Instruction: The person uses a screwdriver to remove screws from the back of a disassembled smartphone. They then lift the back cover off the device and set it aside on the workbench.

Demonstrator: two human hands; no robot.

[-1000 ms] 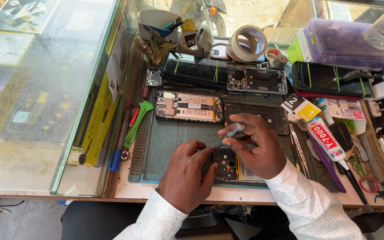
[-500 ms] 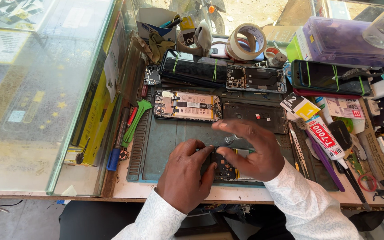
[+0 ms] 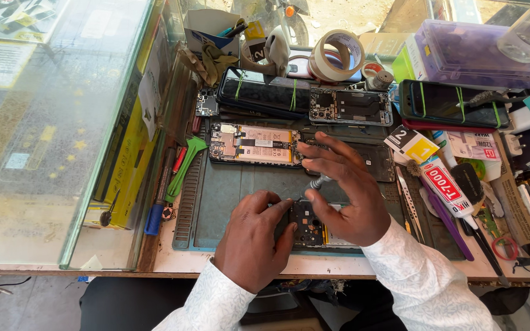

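Item one: my right hand (image 3: 346,195), fingers pinched narrow round a small metal screwdriver (image 3: 315,185), tip angled down at the opened phone (image 3: 307,223); my left hand (image 3: 254,238) presses that phone flat, fingers closed over its left edge, at the near edge of the grey-green work mat (image 3: 228,190); open mat lies left of my left hand and between my hands and the far row. Far row: a second opened phone (image 3: 254,144) with its board showing, just beyond my right fingertips; two banded phones (image 3: 265,92) (image 3: 452,104) and a bare back frame (image 3: 351,105) behind. Right side crowded: glue tube (image 3: 446,187), tweezers (image 3: 409,202), purple pry tool (image 3: 440,216). Left: green pry tool (image 3: 185,165), blue-handled driver (image 3: 156,205), glass case (image 3: 50,122). Tape roll (image 3: 337,54) at the back.
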